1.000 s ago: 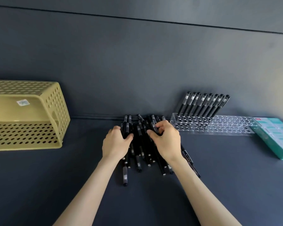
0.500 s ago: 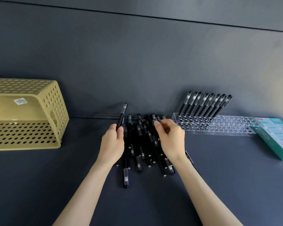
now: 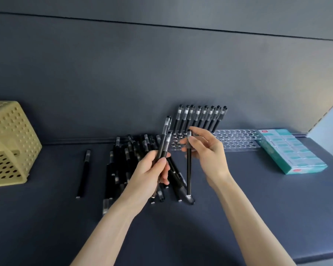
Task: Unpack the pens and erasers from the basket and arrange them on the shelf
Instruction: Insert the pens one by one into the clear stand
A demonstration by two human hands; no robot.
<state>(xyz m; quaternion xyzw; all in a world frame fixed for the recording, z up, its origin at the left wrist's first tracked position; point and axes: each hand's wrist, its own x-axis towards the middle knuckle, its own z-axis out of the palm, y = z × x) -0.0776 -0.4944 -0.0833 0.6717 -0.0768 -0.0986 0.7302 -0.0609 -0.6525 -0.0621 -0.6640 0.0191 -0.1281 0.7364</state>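
left grip (image 3: pixel 152 169) curls round two black pens (image 3: pixel 164 140) at mid-barrel; right grip (image 3: pixel 206 154) pinches a single pen (image 3: pixel 189 169) near its upper end, vertical over the loose pile (image 3: pixel 127 160) on the shelf (image 3: pixel 238 208), beside the clear rack (image 3: pixel 238 140). pens: slim, stiff, light; smooth barrels, clear-banded caps; probably slippery, best held mid-barrel.
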